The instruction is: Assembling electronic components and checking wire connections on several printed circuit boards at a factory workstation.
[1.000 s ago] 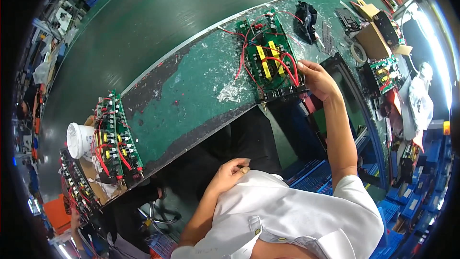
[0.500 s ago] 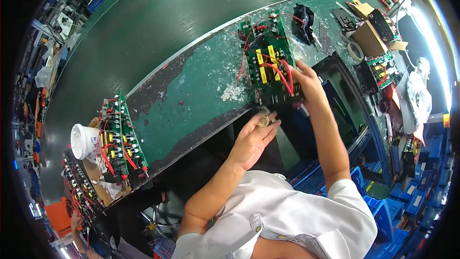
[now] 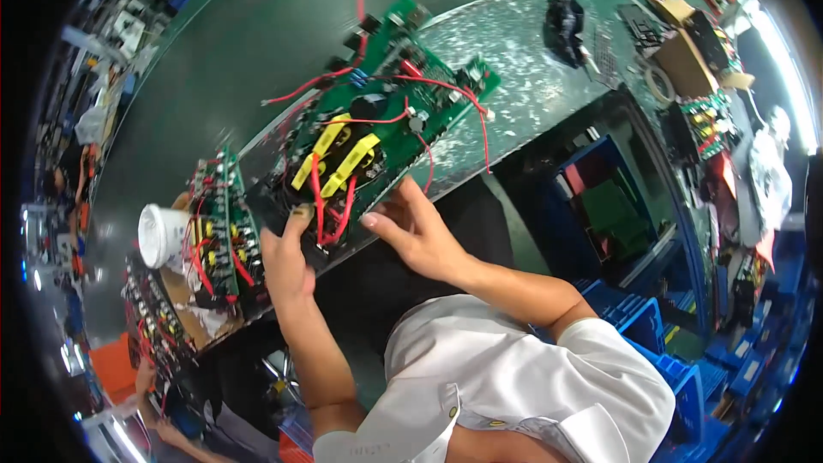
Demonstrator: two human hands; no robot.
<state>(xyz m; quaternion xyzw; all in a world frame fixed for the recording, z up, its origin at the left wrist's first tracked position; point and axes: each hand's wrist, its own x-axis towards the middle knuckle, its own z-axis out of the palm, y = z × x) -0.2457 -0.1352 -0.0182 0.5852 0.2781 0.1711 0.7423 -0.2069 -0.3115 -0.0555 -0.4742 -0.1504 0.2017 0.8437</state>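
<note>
A big green circuit board (image 3: 377,133) is being held at the near edge of the green counter (image 3: 531,77). Its long side is running slantwise, from low on the person's left up toward the far right. Its top face, with yellow blocks and red wires, is being shown to the camera.

The board's near left corner is being gripped by the left hand (image 3: 287,261), with the thumb lying on top. The near edge, just right of that, is being pinched by the right hand (image 3: 416,227), its fingers curled around the rim.

Left of the board, a smaller green board (image 3: 221,223) with red wires is lying on brown cardboard, and a white paper cup (image 3: 161,236) is tipped on its side just beyond it. Far right of the board, a black lumpy part (image 3: 564,27) is resting on the scratched, shiny counter. Below the counter edge, blue plastic bins (image 3: 643,326) are stacked.
</note>
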